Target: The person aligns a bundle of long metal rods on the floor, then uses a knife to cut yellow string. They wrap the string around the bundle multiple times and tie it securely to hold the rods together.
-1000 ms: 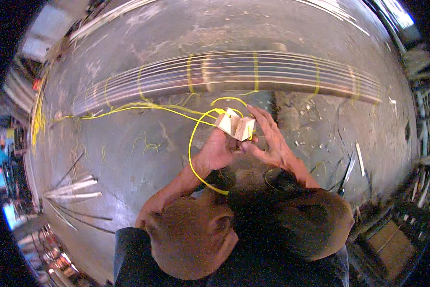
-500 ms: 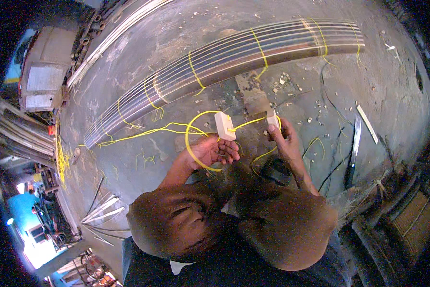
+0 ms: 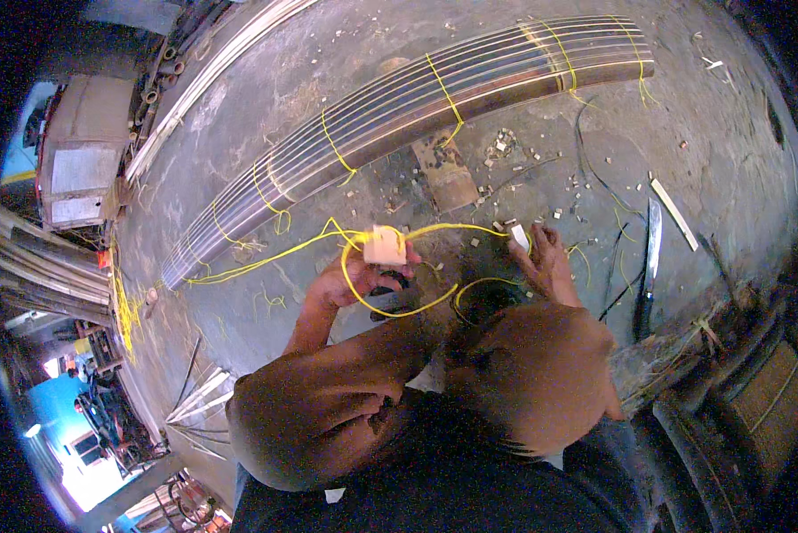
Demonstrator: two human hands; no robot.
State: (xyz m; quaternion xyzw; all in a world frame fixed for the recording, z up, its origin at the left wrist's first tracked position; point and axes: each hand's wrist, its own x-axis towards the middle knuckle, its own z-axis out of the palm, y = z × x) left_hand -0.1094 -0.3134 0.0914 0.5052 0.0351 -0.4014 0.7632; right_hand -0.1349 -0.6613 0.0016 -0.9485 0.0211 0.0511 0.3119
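My left hand [image 3: 339, 280] has its fingers curled behind a pale wooden block [image 3: 384, 246] and grips it. Yellow cord [image 3: 457, 226] runs from this block to a smaller pale piece of wood [image 3: 520, 237], pinched between the thumb and fingers of my right hand [image 3: 546, 264]. A loop of the cord hangs below the left block. More of the same cord stretches left along the floor towards the near end of a long bundle of strips [image 3: 390, 129], which several yellow ties bind crosswise.
A long knife [image 3: 653, 253] with a black handle and a light wooden strip [image 3: 674, 215] lie at the right. Wood chips [image 3: 503, 142] are scattered beyond my hands, near a flat board [image 3: 444, 175]. Thin strips [image 3: 196, 393] rest at the lower left.
The left block has shifted left and turned, with my left fingers now closer round it. My right hand has moved slightly right, and the cord between the hands is longer.
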